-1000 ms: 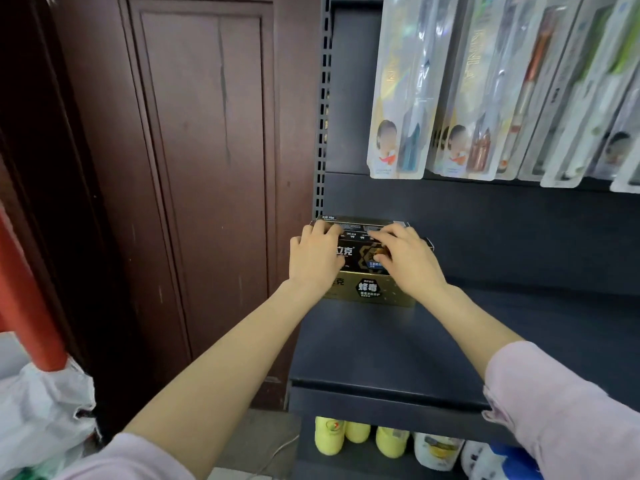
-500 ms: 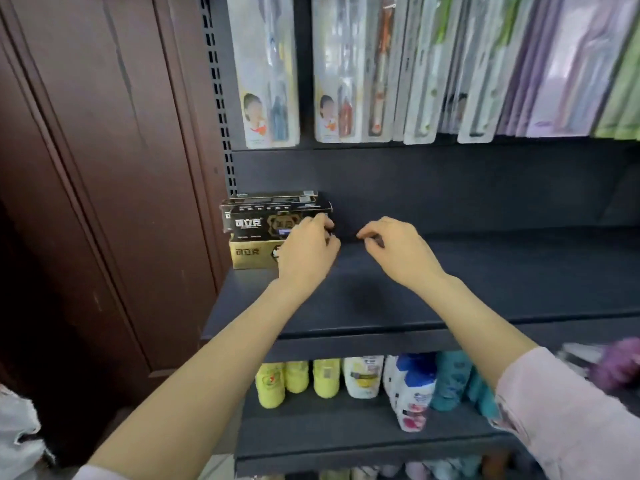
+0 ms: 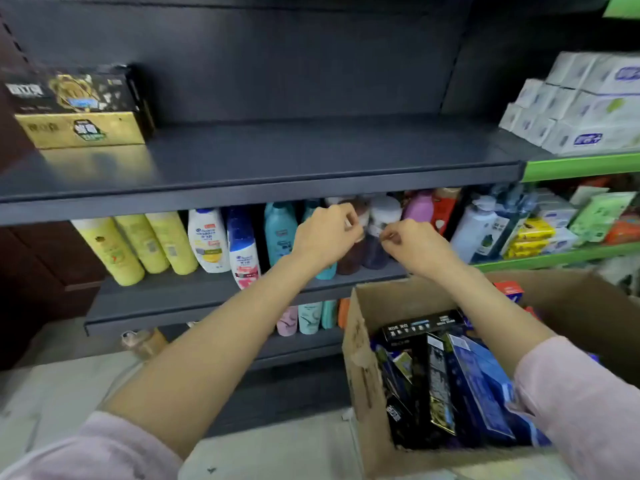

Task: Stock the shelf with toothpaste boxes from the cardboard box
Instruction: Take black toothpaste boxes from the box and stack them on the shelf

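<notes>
Two toothpaste boxes are stacked at the far left of the dark shelf point(image 3: 277, 161): a black one point(image 3: 74, 88) on top of a gold one point(image 3: 81, 129). My left hand point(image 3: 325, 237) and my right hand point(image 3: 412, 244) hang in the air in front of the lower shelf, fingers loosely curled, holding nothing. The open cardboard box point(image 3: 360, 341) stands at lower right, below my right forearm, filled with several black and blue toothpaste boxes point(image 3: 440, 379).
Shampoo bottles point(image 3: 207, 240) line the shelf below, with more bottles point(image 3: 308, 317) under that. White tissue packs point(image 3: 588, 105) sit on a green-edged shelf point(image 3: 581, 166) at right. A brown wooden panel point(image 3: 20, 278) borders the left. The floor point(image 3: 69, 386) is pale.
Both hands have let go of the stacked boxes and drawn back down and right toward the cardboard box. My view has swung right and down, bringing the box into sight.
</notes>
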Action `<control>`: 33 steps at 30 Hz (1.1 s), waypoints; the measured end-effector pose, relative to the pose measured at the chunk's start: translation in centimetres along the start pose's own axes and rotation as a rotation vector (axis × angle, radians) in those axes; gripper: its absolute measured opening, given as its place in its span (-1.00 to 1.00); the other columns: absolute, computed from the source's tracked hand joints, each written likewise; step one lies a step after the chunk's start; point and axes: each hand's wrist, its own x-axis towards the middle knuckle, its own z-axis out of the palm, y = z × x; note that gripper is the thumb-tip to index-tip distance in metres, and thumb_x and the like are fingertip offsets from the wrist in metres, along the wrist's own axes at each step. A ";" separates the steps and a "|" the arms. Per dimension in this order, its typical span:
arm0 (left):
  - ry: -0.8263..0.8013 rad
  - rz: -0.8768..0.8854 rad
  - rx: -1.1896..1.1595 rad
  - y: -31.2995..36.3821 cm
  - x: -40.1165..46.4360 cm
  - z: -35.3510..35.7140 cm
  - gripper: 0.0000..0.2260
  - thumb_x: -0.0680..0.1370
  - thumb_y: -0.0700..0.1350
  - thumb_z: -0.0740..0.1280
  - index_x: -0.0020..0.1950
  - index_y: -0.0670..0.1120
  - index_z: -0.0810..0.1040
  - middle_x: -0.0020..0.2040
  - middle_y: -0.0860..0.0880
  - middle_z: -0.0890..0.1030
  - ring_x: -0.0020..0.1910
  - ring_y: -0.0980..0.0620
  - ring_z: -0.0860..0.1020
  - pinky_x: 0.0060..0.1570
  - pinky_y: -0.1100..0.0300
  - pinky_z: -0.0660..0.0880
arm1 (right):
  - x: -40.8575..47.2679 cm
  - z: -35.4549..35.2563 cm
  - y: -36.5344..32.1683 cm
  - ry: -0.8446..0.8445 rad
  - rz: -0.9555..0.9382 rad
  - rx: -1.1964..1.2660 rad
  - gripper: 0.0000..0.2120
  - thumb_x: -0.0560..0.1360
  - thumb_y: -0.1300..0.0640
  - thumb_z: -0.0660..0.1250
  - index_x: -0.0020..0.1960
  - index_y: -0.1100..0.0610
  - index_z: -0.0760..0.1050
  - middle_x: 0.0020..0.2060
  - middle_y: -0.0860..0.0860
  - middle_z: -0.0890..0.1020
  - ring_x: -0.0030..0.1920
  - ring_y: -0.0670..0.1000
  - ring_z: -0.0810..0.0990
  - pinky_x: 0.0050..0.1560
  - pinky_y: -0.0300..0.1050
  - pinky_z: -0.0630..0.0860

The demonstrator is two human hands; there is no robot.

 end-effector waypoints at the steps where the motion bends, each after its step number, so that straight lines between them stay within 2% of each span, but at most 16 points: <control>1: -0.048 -0.013 0.001 0.5 -0.2 1.5 -0.88 0.50 -0.06 0.24 -0.07 -0.03 0.55 -0.06 -0.06 0.66 0.00 -0.12 0.57 -0.08 0.05 0.53 | -0.7 0.5 1.7 -0.041 0.015 -0.008 -0.77 0.50 0.17 0.23 0.08 0.08 0.61 0.06 0.20 0.64 0.11 0.24 0.58 0.10 0.10 0.53; 5: -0.220 -0.087 -0.083 2.1 -1.3 8.3 -0.89 0.51 -0.14 0.24 -0.10 -0.06 0.56 -0.05 -0.13 0.65 0.01 -0.14 0.58 -0.01 0.01 0.54 | -2.8 3.0 8.2 -0.172 0.142 -0.033 -0.73 0.52 0.16 0.19 0.15 0.10 0.57 0.13 0.17 0.61 0.14 0.22 0.56 0.11 0.05 0.51; 8: -0.361 -0.152 -0.070 2.7 -2.0 13.6 -0.81 0.52 -0.16 0.24 -0.04 -0.18 0.62 0.04 -0.19 0.65 0.09 -0.16 0.57 0.07 0.09 0.48 | -4.1 5.4 12.0 -0.265 0.254 -0.006 -0.71 0.51 0.15 0.22 0.18 0.24 0.52 0.11 0.21 0.61 0.13 0.24 0.56 0.10 0.06 0.52; 11: -0.522 -0.255 -0.080 2.9 -2.6 17.9 -0.73 0.58 -0.13 0.21 0.07 -0.27 0.62 0.10 -0.23 0.63 0.13 -0.17 0.56 0.09 0.12 0.45 | -5.1 7.7 15.0 -0.361 0.302 0.026 -0.63 0.49 0.11 0.28 0.26 0.22 0.46 0.16 0.24 0.55 0.17 0.25 0.52 0.12 0.06 0.49; 14: -0.673 -0.360 -0.042 3.3 -3.2 21.1 -0.64 0.61 -0.06 0.19 0.22 -0.32 0.52 0.19 -0.28 0.57 0.16 -0.23 0.54 0.09 0.07 0.47 | -6.1 9.4 17.1 -0.457 0.333 -0.002 -0.52 0.51 0.08 0.29 0.40 0.16 0.32 0.27 0.26 0.45 0.30 0.23 0.42 0.21 0.00 0.39; 17: -0.824 -0.412 -0.056 4.1 -4.1 23.0 -0.53 0.58 0.04 0.27 0.36 -0.25 0.40 0.31 -0.21 0.49 0.24 -0.18 0.49 0.13 0.09 0.47 | -6.8 10.3 18.3 -0.508 0.313 -0.012 -0.51 0.55 0.16 0.25 0.45 0.18 0.25 0.35 0.24 0.38 0.39 0.19 0.28 0.31 -0.07 0.28; 20: -0.989 -0.538 -0.107 4.5 -5.2 23.9 -0.24 0.47 0.13 0.39 0.51 -0.17 0.14 0.45 -0.14 0.29 0.30 -0.14 0.43 0.14 0.06 0.49 | -7.1 10.8 19.2 -0.505 0.294 -0.002 -0.50 0.57 0.17 0.24 0.48 0.14 0.22 0.43 0.20 0.28 0.46 0.14 0.19 0.41 -0.08 0.16; 22: -0.984 -0.641 -0.178 4.2 -5.6 24.3 -0.19 0.42 0.12 0.44 0.51 -0.14 0.12 0.44 -0.14 0.28 0.25 -0.14 0.44 0.05 0.03 0.57 | -7.2 10.7 19.3 -0.497 0.303 0.038 -0.52 0.59 0.14 0.21 0.48 0.11 0.21 0.45 0.21 0.24 0.46 0.16 0.21 0.43 -0.06 0.16; 24: -0.884 -0.642 -0.235 4.0 -5.9 24.2 -0.26 0.43 0.06 0.44 0.48 -0.16 0.18 0.41 -0.13 0.34 0.25 -0.11 0.43 0.02 0.07 0.55 | -7.4 10.5 19.4 -0.470 0.336 0.108 -0.58 0.62 0.08 0.15 0.46 0.14 0.26 0.42 0.22 0.27 0.43 0.18 0.25 0.41 -0.03 0.19; 26: -0.756 -0.597 -0.326 3.8 -5.9 23.8 -0.43 0.45 -0.01 0.43 0.37 -0.12 0.31 0.34 -0.11 0.42 0.20 -0.06 0.45 0.00 0.17 0.44 | -7.6 10.4 18.9 -0.431 0.358 0.204 -0.59 0.64 0.00 0.07 0.37 0.20 0.39 0.36 0.22 0.37 0.42 0.16 0.25 0.39 -0.01 0.17; 27: -0.699 -0.567 -0.391 3.7 -5.7 23.5 -0.56 0.44 -0.04 0.45 0.26 -0.06 0.40 0.27 -0.10 0.49 0.13 -0.02 0.48 0.00 0.21 0.42 | -7.6 10.3 18.5 -0.408 0.357 0.259 -0.56 0.63 -0.05 0.05 0.31 0.21 0.46 0.34 0.20 0.41 0.41 0.15 0.26 0.40 -0.01 0.17; 28: -0.676 -0.535 -0.453 3.7 -5.6 23.0 -0.60 0.42 -0.06 0.48 0.20 -0.05 0.44 0.22 -0.08 0.54 0.08 0.01 0.51 0.04 0.22 0.43 | -7.6 10.4 18.1 -0.383 0.366 0.341 -0.53 0.62 -0.11 0.06 0.28 0.18 0.50 0.32 0.17 0.45 0.40 0.13 0.29 0.41 0.01 0.18; 29: -0.685 -0.500 -0.494 3.5 -5.4 22.5 -0.53 0.40 -0.06 0.50 0.25 -0.08 0.44 0.23 -0.09 0.56 0.11 0.02 0.52 0.12 0.21 0.45 | -7.6 10.4 17.7 -0.360 0.386 0.450 -0.52 0.59 -0.15 0.09 0.26 0.15 0.52 0.30 0.15 0.48 0.39 0.13 0.34 0.41 0.04 0.22; 31: -0.746 -0.500 -0.533 3.3 -5.4 21.7 -0.27 0.40 -0.04 0.51 0.47 -0.11 0.25 0.31 -0.11 0.50 0.24 0.00 0.49 0.28 0.14 0.42 | -7.3 10.5 17.1 -0.331 0.443 0.620 -0.50 0.56 -0.18 0.13 0.32 0.13 0.47 0.30 0.12 0.50 0.36 0.14 0.39 0.39 0.05 0.29; 32: -0.767 -0.523 -0.594 3.1 -5.5 21.4 -0.25 0.44 -0.08 0.47 0.52 -0.06 0.16 0.27 -0.08 0.51 0.25 0.01 0.49 0.27 0.13 0.43 | -7.2 10.4 16.9 -0.325 0.468 0.658 -0.49 0.56 -0.18 0.14 0.37 0.12 0.41 0.32 0.12 0.48 0.36 0.14 0.39 0.39 0.05 0.29; 33: -0.788 -0.554 -0.701 2.9 -5.3 21.1 -0.33 0.50 -0.17 0.40 0.52 -0.01 0.14 0.18 -0.04 0.54 0.18 0.04 0.52 0.19 0.17 0.48 | -7.1 10.4 16.8 -0.320 0.474 0.692 -0.48 0.56 -0.18 0.14 0.40 0.10 0.37 0.33 0.11 0.47 0.36 0.14 0.40 0.39 0.06 0.30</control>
